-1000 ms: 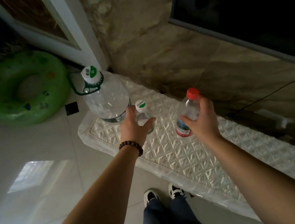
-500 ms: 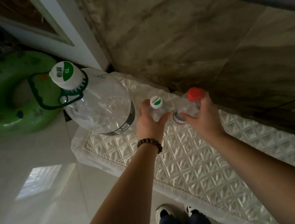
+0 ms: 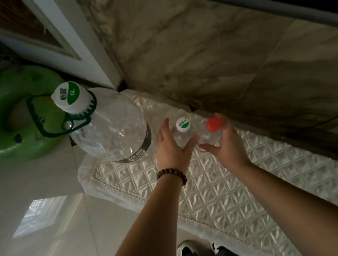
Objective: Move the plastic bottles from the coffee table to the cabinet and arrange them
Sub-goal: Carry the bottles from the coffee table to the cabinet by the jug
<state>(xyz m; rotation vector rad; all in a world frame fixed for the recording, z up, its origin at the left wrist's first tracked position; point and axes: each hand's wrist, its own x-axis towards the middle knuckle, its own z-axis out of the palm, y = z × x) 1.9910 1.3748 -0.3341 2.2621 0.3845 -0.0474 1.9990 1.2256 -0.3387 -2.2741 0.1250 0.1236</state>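
Both hands are at the near-left end of the cabinet top, which is covered by a white quilted cloth. The left hand wraps around a small clear bottle with a white-and-green cap — fingers curled round the body, thumb on the near side. The right hand grips a second small clear bottle with a red cap, its red label edge showing just below the thumb. The two small bottles stand upright, side by side and touching or nearly so; whether their bases rest on the cloth cannot be told, since the hands cover them. Just left of them a big clear jug marked 6L, with a green carry handle, stands on the corner of the cloth, close to the left hand. A beaded bracelet sits on the left wrist. On the floor further left — a green swim ring. Shoes show at the bottom edge.
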